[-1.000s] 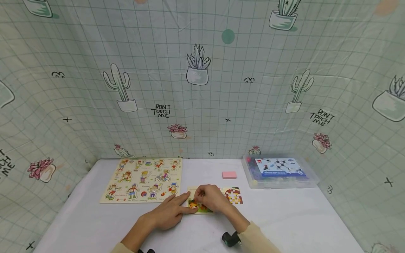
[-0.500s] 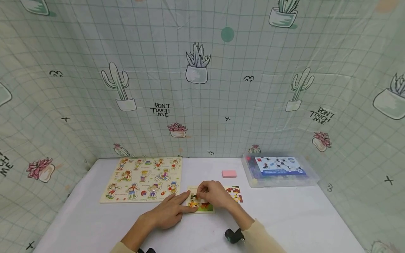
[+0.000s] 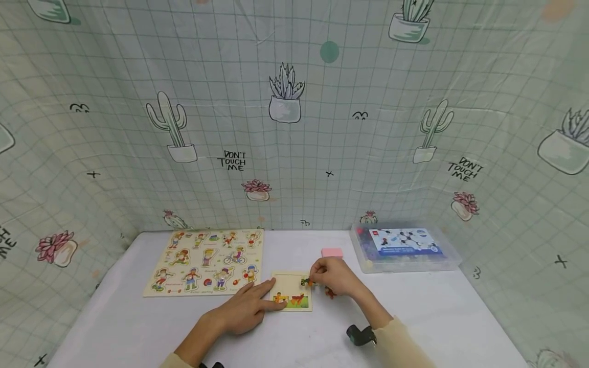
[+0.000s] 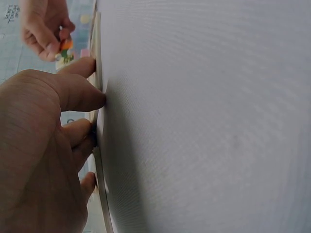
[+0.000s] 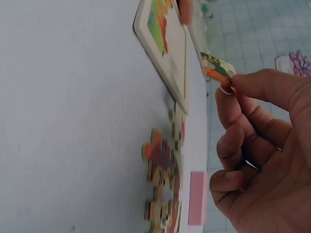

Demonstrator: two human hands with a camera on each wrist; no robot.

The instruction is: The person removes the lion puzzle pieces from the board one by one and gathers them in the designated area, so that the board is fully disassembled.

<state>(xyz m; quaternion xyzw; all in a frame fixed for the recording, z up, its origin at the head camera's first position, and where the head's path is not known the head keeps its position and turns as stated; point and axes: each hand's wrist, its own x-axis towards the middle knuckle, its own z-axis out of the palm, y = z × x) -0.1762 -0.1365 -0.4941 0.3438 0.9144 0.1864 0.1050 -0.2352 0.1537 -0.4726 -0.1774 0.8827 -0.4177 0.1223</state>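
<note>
A small square puzzle tray [image 3: 286,281] lies on the table, with colourful pieces along its near side and bare wood above them. My left hand [image 3: 246,311] rests on its left edge, fingers spread and thumb at the lower pieces. Over the tray's right edge, my right hand [image 3: 335,276] pinches a green and orange jigsaw piece [image 5: 217,68] between thumb and index finger. In the right wrist view the piece is clear of the tray, its other fingers curled behind. Several loose jigsaw pieces [image 5: 163,160] lie right of the tray, mostly hidden by this hand in the head view.
A larger wooden board with sports figures [image 3: 207,260] lies at the left, close to the left hand's fingertips. Behind the right hand is a pink block [image 3: 332,252]. A clear plastic case [image 3: 407,249] with a blue and white label stands at the back right.
My right hand has moved right from over the tray, carrying the green and orange jigsaw piece away from its upper left area. The left hand has stayed in place.
</note>
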